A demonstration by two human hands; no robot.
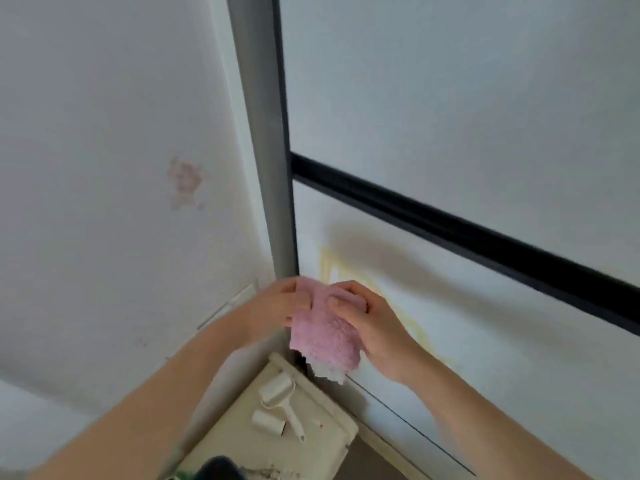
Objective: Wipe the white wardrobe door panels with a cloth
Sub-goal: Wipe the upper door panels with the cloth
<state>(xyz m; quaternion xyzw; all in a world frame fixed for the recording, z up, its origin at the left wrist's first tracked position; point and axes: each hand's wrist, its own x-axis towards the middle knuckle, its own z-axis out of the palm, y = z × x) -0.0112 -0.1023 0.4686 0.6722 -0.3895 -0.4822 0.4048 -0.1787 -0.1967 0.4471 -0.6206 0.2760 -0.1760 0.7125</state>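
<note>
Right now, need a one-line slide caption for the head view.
Both hands, left hand and right hand, grip a pink cloth in front of the lower white wardrobe panel.

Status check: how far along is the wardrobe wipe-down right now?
Early, by the look of it. Done: nothing I can confirm; no panel shows clear wipe marks. In hand: the left hand and right hand both grip the pink cloth in front of the lower door panel. Left: the yellowish marks on that panel, and apparently the upper panel.
</note>
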